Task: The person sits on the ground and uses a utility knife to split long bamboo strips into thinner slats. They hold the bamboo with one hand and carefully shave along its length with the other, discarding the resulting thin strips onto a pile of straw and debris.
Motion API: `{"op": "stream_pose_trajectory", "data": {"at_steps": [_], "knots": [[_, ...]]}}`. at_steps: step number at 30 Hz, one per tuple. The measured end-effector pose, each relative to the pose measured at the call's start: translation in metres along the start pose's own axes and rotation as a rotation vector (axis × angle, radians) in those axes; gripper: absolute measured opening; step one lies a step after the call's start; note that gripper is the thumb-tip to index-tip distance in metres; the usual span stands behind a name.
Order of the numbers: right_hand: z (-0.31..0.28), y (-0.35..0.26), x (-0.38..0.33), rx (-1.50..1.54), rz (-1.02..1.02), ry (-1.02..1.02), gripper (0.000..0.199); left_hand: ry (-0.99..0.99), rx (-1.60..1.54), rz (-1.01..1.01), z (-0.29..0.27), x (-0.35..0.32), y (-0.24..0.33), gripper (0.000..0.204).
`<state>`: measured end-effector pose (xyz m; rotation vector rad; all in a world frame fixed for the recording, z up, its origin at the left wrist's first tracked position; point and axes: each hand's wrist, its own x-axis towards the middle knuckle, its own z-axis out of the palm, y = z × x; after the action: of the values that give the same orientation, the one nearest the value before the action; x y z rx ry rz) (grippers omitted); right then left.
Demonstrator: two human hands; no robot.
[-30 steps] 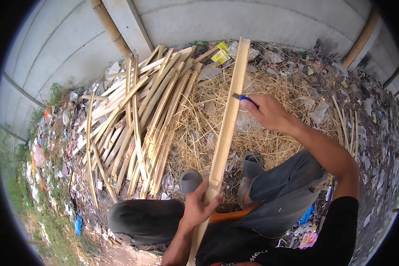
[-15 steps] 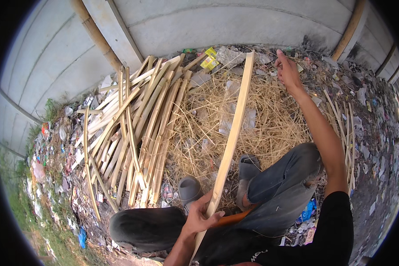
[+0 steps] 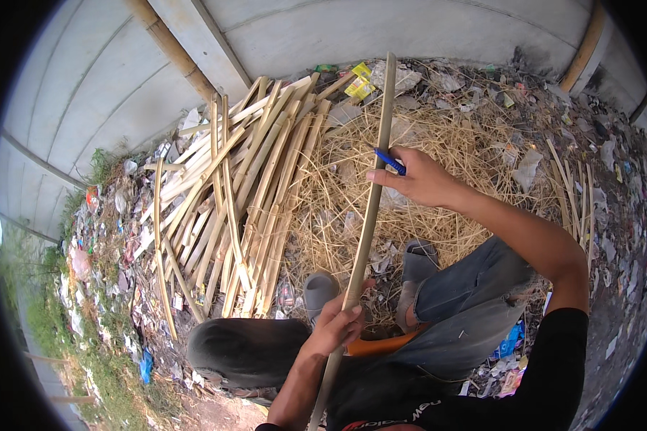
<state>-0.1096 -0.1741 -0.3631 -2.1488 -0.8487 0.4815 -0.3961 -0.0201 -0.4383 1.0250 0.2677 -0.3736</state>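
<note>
Gripped pretty low in the left hand (image 3: 331, 330), 1 long bamboo strip (image 3: 371, 208) slants up over the straw (image 3: 453, 226). Right hand (image 3: 415, 177) clutches a blue-handled knife (image 3: 390, 161) that crosses the strip; a big pile of strips (image 3: 255, 172) sits off to the left.

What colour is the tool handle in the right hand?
Blue: the tool handle shows best in the head view.

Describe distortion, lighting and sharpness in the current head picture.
Head view: seams on the grey panel wall visibly curve, with black filling the corners; head view: light looks soft and even, with no hard-edged shadow on the bamboo strip; head view: green plants near the left rim look smeared, while the blue-handled knife in the right hand is more clearly outlined.
</note>
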Motion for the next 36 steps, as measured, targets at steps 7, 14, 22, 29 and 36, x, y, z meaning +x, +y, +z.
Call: {"op": "stream_pose_trajectory", "data": {"at_steps": [7,14,22,29,36], "knots": [[0.054,-0.029,-0.051,-0.349,-0.252,-0.380,0.065,0.265,0.052,0.051,0.004,0.015,0.015,0.049],[0.039,-0.028,-0.011,-0.314,-0.065,-0.308,0.063,0.269,0.076,0.106,0.003,0.013,0.015,0.032],[0.055,-0.015,-0.014,-0.348,-0.256,-0.127,0.069,0.256,0.200,0.122,-0.004,0.007,0.010,0.047],[0.058,-0.017,-0.025,-0.440,-0.417,-0.150,0.071,0.313,0.311,0.134,0.000,0.003,0.013,0.047],[0.000,0.016,0.018,-0.439,-0.119,-0.020,0.072,0.246,0.539,0.122,-0.003,-0.001,0.005,0.050]]}}
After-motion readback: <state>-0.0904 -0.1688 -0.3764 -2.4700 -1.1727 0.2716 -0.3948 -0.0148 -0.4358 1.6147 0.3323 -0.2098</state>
